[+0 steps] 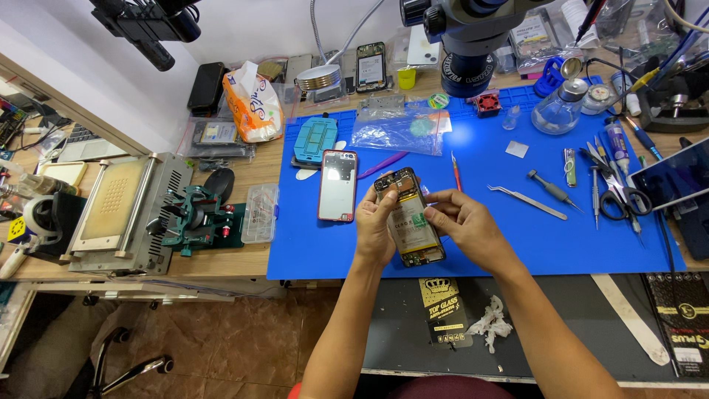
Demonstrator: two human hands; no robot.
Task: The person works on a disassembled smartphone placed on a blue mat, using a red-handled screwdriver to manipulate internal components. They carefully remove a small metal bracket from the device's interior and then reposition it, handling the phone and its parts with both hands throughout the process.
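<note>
My left hand holds an opened phone by its left edge above the blue work mat; the phone's back is off and its battery and boards show. My right hand grips the phone's right edge, thumb and forefinger pinched at the upper right side. To the left on the mat lies a red-rimmed phone back cover, face up and apart from both hands.
Tweezers, a screwdriver, scissors and other small tools lie at the mat's right. A microscope head hangs above the back. A plastic bag, teal jig, tissue pack and a grey machine stand left.
</note>
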